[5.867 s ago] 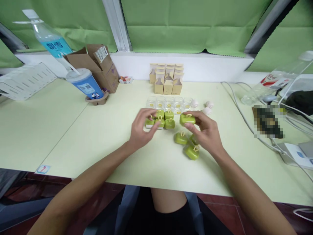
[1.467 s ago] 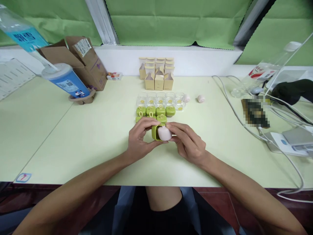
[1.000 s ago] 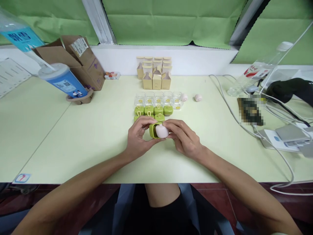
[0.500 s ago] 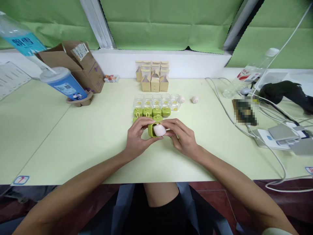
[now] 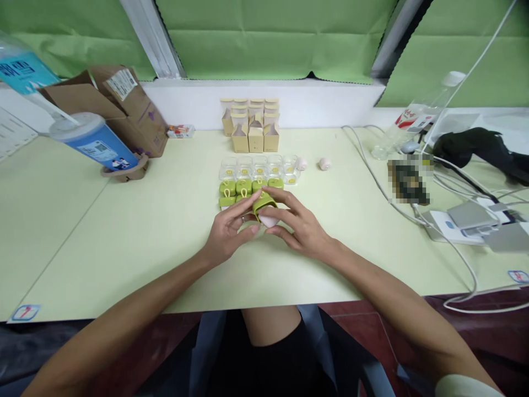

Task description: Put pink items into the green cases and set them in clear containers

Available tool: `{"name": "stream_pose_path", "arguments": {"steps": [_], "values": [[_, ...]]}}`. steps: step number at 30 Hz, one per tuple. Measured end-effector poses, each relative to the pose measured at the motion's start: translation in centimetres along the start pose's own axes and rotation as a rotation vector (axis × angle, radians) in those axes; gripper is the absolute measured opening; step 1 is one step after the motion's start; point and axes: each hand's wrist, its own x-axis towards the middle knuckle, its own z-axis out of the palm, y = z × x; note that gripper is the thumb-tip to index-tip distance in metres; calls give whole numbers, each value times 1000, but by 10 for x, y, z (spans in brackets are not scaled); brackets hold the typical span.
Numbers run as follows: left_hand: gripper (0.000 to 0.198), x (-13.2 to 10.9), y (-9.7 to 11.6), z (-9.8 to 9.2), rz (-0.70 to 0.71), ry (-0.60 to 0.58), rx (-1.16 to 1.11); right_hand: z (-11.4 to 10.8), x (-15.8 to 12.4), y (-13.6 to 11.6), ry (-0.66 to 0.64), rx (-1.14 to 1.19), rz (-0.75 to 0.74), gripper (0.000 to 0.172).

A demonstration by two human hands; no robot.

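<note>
Between my hands, just above the table, is a small green case (image 5: 264,200) with its opening turned toward me. A smooth pale egg-shaped piece (image 5: 269,221) sits partly in that opening. My left hand (image 5: 229,230) grips the case from the left, fingertips on its side. On the right, my right hand (image 5: 303,225) has one finger over the top of the case and other fingers around the pale piece. Directly behind stand rows of green cases (image 5: 243,186) with loops, partly hidden by my fingers. Clear plastic cups (image 5: 259,165) with yellow marks line up behind them.
Small open cardboard boxes (image 5: 255,135) stand at the wall. Two pale pink round pieces, one of them apart (image 5: 324,164), lie right of the cups. Left are a blue cup (image 5: 103,146) and a carton (image 5: 144,124); right are a bottle (image 5: 413,121) and white cables (image 5: 372,182).
The green case has tilted, its top turning up and its opening facing down toward me. My right fingers have moved over the case and pale piece. The view has shifted slightly.
</note>
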Motion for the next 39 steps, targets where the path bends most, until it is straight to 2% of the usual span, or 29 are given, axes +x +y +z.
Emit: {"name": "stream_pose_path", "arguments": {"steps": [7,14,20,28,34,39], "values": [[44,2,-2,1,-50,79,-1,3,-1,-3,23,-66,10,34],[41,3,0,-1,-6,84,-40,6,1,-6,72,-121,-48,33],[44,3,-5,-4,-71,93,3,6,-1,-11,26,-191,3,32],[36,5,2,1,-104,150,80,8,2,-20,55,-299,-9,21],[35,6,0,-1,-114,191,100,14,-1,-19,65,-293,-10,26],[32,5,1,1,-132,170,89,17,-2,-18,119,-298,-57,29]]}}
